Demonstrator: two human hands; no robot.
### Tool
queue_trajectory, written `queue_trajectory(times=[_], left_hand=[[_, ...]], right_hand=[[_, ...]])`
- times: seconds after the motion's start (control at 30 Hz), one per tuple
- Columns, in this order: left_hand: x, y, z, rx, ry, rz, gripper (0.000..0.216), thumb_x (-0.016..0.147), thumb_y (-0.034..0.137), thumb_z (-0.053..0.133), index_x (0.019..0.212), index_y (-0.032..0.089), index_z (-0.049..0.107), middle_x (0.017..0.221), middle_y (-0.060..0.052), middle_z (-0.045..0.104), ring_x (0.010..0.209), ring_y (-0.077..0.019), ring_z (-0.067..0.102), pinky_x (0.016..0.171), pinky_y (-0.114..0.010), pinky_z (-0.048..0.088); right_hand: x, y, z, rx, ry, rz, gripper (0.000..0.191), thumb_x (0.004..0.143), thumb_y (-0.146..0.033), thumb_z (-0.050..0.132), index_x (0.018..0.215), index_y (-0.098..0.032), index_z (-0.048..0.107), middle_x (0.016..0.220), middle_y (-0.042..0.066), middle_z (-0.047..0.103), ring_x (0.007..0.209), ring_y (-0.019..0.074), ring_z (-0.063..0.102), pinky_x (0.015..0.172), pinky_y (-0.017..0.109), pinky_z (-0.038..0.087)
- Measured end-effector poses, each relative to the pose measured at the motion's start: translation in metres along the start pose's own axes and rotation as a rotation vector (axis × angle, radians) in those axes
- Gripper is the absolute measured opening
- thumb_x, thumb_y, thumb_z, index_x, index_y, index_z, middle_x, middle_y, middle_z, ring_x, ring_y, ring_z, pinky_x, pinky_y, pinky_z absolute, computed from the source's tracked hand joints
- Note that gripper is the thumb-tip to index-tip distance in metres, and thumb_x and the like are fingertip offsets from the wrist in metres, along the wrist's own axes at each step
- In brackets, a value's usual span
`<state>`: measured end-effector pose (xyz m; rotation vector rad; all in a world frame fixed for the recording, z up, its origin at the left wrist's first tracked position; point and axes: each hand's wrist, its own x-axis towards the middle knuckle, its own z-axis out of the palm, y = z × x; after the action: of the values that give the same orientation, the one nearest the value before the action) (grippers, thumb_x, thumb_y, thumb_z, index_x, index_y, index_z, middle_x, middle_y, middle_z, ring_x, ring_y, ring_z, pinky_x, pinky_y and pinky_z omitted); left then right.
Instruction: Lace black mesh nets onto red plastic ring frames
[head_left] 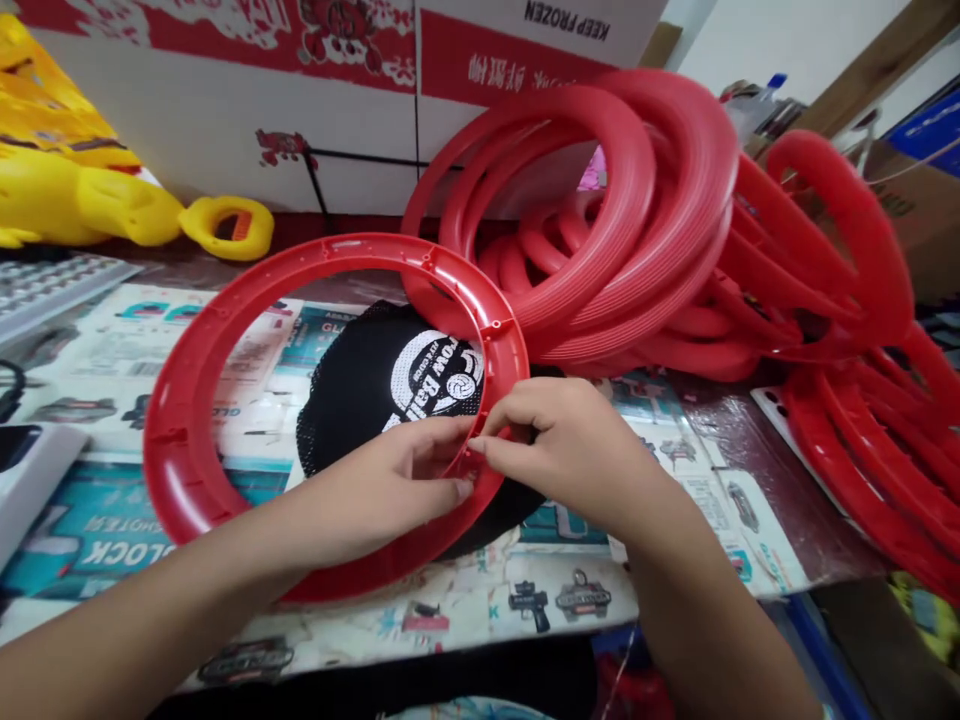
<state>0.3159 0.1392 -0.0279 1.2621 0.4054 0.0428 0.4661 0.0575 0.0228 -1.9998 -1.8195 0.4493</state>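
Note:
A red plastic ring (187, 400) lies on the printed sheets covering the table. A black mesh net with a white printed logo (375, 385) sits inside it, reaching under the ring's right side. My left hand (397, 480) rests on the ring's near right rim with its fingers closed, pinching the net's edge against the rim. My right hand (562, 450) meets it from the right, fingertips pinched on the same spot of the net and rim.
A heap of several red rings (637, 220) leans at the back right, with more red rings (885, 460) at the right edge. Yellow plastic toys (112, 200) sit back left before a red and white carton (300, 100). A grey grid piece (45, 285) lies far left.

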Motion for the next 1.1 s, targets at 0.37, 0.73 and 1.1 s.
queue_trajectory(times=[0.37,0.73,1.1], left_hand=[[0.003,-0.009,-0.004,-0.117,0.006,0.004,0.036,0.085,0.016,0.052,0.119,0.025,0.061,0.11,-0.001,0.069,0.111,-0.0227,0.059,0.096,-0.034,0.046],[0.002,-0.009,-0.005,-0.129,0.032,-0.011,0.028,0.086,0.028,0.054,0.111,0.027,0.066,0.101,0.002,0.069,0.1,-0.0212,0.062,0.093,-0.032,0.046],[0.002,-0.011,-0.003,0.165,0.124,0.017,0.028,0.092,0.039,0.044,0.111,0.029,0.062,0.104,0.003,0.068,0.097,-0.0191,0.06,0.088,-0.027,0.045]], right_hand=[[0.001,0.002,0.003,-0.129,-0.1,-0.289,0.017,0.089,-0.015,0.055,0.087,-0.014,0.072,0.08,0.004,0.064,0.071,0.0121,0.056,0.062,0.024,0.041],[0.01,0.008,0.003,-0.087,-0.092,-0.321,0.018,0.09,-0.017,0.054,0.077,-0.016,0.065,0.075,0.003,0.06,0.073,0.0123,0.056,0.063,0.023,0.043],[0.009,0.008,0.009,-0.16,-0.057,-0.348,0.021,0.092,-0.016,0.051,0.074,-0.013,0.063,0.076,0.004,0.06,0.071,0.0122,0.053,0.065,0.024,0.042]])
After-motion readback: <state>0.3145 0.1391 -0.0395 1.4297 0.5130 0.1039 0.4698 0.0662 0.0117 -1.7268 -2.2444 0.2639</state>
